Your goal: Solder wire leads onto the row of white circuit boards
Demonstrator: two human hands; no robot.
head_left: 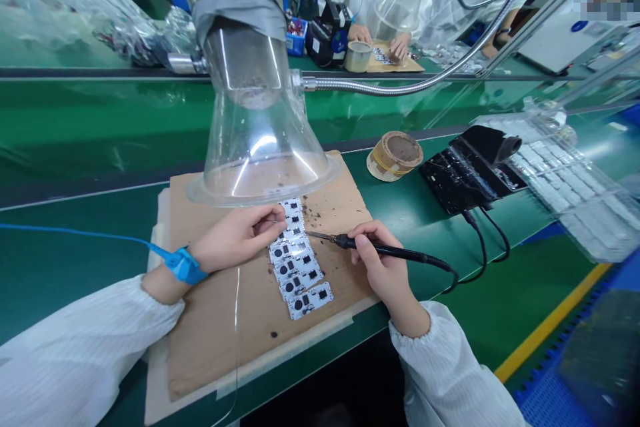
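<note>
My right hand is wrapped round the black handle of a soldering iron. Its metal tip points left and lies close to a column of small white circuit boards, which carry black parts. Over the boards' left edge, my left hand pinches a thin solder wire that trails down toward the bench's front edge. Where the wire ends near the boards is too small to make out. Under the boards lies a brown cardboard sheet with dark specks.
A clear fume hood hangs just above the boards. To the right are a round tin, a black iron stand and a clear tray. A blue wrist strap has its cord running left. Co-workers' hands are across the bench.
</note>
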